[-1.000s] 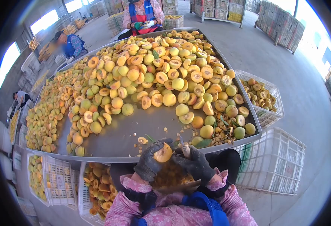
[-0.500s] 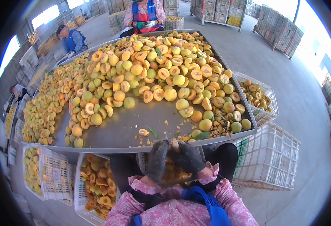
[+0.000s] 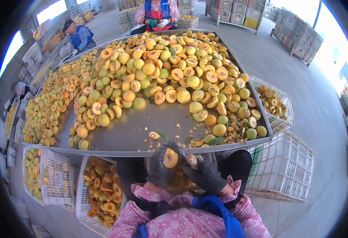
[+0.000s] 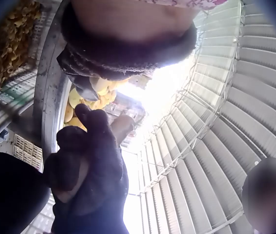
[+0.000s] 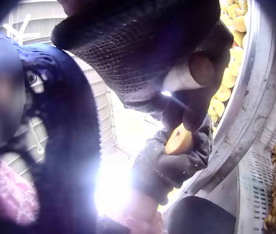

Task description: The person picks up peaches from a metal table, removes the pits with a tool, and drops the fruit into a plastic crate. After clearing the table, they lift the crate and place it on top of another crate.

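Observation:
In the head view my gloved left hand (image 3: 158, 169) grips a fruit half (image 3: 170, 158), its cut face up, at the table's near edge. My gloved right hand (image 3: 208, 174), just right of it, has its fingers curled round the pale handle (image 3: 191, 160) of a small tool. The right wrist view has the right hand (image 5: 162, 53) above the fruit half (image 5: 179, 140), which sits in the left hand's fingers (image 5: 169, 163). In the left wrist view, the right hand (image 4: 91, 165) holds the handle (image 4: 123, 127); the left hand (image 4: 81, 78) is partly hidden.
A metal-rimmed table (image 3: 142, 152) bears heaped whole and halved fruit (image 3: 158, 59), with loose pits near the front. Crates of fruit stand at lower left (image 3: 82, 202) and right (image 3: 290, 105); another crate (image 3: 286, 166) is beside the right knee. Two people sit beyond the table.
The hands, close together half a second ago, have parted slightly. The left hand's fruit half now shows its cut face. The head view has shifted slightly.

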`<state>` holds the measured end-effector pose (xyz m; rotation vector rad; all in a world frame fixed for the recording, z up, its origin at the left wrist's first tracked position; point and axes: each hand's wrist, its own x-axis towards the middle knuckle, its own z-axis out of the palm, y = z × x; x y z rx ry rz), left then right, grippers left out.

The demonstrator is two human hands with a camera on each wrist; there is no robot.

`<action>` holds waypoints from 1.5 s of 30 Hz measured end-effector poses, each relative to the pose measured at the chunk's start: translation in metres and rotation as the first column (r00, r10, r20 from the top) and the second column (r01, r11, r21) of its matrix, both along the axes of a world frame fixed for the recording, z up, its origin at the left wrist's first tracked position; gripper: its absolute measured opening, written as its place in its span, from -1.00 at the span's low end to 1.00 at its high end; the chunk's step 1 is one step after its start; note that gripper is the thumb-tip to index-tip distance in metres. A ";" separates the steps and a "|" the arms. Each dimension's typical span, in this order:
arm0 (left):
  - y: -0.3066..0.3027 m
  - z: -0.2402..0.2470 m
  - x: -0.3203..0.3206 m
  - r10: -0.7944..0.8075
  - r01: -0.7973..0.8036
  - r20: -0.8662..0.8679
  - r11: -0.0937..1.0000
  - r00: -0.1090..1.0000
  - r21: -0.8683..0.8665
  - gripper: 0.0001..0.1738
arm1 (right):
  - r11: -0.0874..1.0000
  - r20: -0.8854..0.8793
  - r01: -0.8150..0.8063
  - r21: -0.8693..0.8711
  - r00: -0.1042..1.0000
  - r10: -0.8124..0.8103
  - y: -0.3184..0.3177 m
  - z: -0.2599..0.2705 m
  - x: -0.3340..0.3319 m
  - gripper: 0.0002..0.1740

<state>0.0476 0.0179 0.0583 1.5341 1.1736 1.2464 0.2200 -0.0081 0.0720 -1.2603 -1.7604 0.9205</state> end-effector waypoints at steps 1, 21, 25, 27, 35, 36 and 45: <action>0.000 -0.003 0.000 0.000 0.000 0.002 1.000 1.000 -0.003 -0.61 | 1.000 0.002 0.000 -0.003 1.000 0.000 -0.004 -0.008 -0.001 -0.69; -0.018 -0.027 0.015 0.059 0.082 0.588 0.974 0.807 -0.210 -0.61 | 0.958 0.435 -0.283 0.050 0.869 0.234 -0.017 -0.038 -0.022 -0.35; -0.018 -0.033 0.014 0.076 0.060 0.543 0.972 0.836 -0.228 -0.64 | 0.943 0.424 -0.299 0.149 0.880 0.212 -0.019 -0.060 -0.023 -0.28; -0.020 -0.036 0.010 0.009 0.008 0.190 0.996 0.982 -0.087 -0.69 | 0.956 0.386 -0.287 -0.064 0.876 0.289 -0.019 -0.055 -0.023 -0.52; -0.014 -0.086 -0.011 -0.025 0.082 -0.226 0.966 0.974 0.245 -0.62 | 0.911 0.359 -0.357 -0.209 0.838 0.411 -0.021 -0.046 -0.013 -0.56; -0.014 -0.079 -0.009 -0.019 0.041 -0.144 0.987 0.989 0.157 -0.65 | 0.881 0.346 -0.362 -0.304 0.820 0.456 -0.019 -0.041 -0.013 -0.55; -0.020 -0.087 -0.008 -0.099 0.130 0.148 0.968 0.984 -0.215 -0.65 | 0.610 -0.050 -0.355 -0.708 0.887 0.459 -0.013 -0.025 -0.014 -0.62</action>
